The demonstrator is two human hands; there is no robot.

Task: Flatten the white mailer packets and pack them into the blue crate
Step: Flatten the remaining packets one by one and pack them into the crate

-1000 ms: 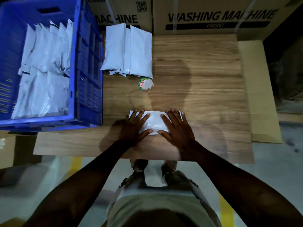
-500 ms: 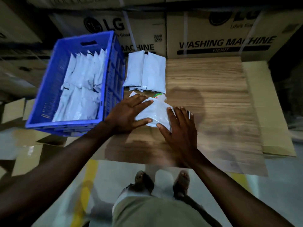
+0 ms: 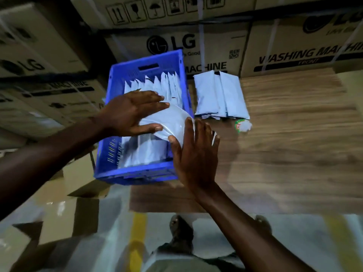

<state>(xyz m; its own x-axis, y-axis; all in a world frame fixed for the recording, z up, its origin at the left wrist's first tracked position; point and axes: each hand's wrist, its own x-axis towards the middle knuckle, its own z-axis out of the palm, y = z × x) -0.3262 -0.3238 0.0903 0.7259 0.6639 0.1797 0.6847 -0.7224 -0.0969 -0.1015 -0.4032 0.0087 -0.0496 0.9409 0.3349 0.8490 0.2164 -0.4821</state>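
Note:
A white mailer packet point(image 3: 171, 122) is held over the right rim of the blue crate point(image 3: 135, 173), bent between both hands. My left hand point(image 3: 133, 112) grips its left end, thumb under, fingers on top. My right hand point(image 3: 196, 152) holds its right end with fingers spread flat and thumb against the packet's underside. Inside the crate stand several white packets point(image 3: 157, 85) on edge at the back and lie flat at the front. A small stack of white packets point(image 3: 220, 95) lies on the wooden table point(image 3: 294, 138) to the right of the crate.
A small green and red item with white crumpled wrapping point(image 3: 242, 125) lies on the table just below the stack. Large cardboard washing machine boxes point(image 3: 216, 48) wall in the back and left. My feet point(image 3: 179, 230) stand on the floor beside a yellow line.
Both hands have lifted the packet off the table and carried it left and away from me, from the table's front to above the crate's right side. The view has tilted up and left.

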